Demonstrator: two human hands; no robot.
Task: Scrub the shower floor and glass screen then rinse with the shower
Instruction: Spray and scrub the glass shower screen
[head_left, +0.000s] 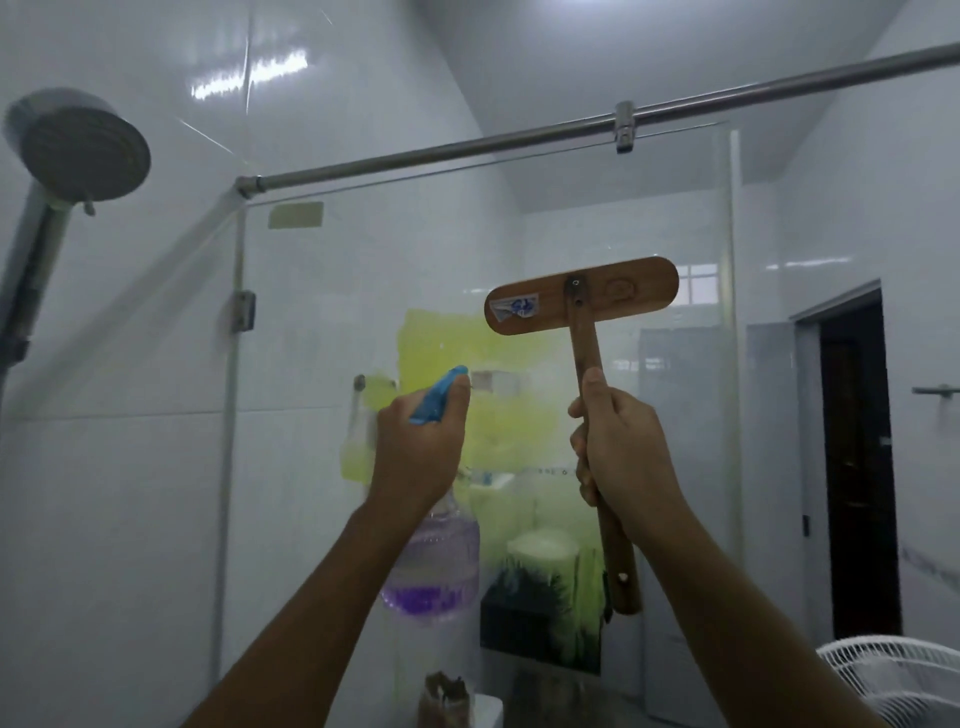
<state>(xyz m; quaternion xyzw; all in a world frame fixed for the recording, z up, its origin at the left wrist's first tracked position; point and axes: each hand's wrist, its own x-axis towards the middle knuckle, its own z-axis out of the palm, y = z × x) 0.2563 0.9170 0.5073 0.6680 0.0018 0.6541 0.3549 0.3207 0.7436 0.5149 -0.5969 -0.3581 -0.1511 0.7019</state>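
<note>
The left hand (418, 447) grips a spray bottle (431, 566) by its blue trigger head; the right hand (618, 447) is wrapped round the handle of a wooden scrub brush (582, 296), its head raised above both hands before the glass screen (322, 364); the shower head (83, 145) hangs upper left.

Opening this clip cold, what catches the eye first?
The two raised hands at centre: the right hand grips the handle of a wooden brush, its flat head raised before the glass screen, and the left hand holds a spray bottle with a blue trigger and purple liquid, aimed at the same pane. A blurry yellow-green patch shows through the glass, and a shower head hangs at upper left.
</note>
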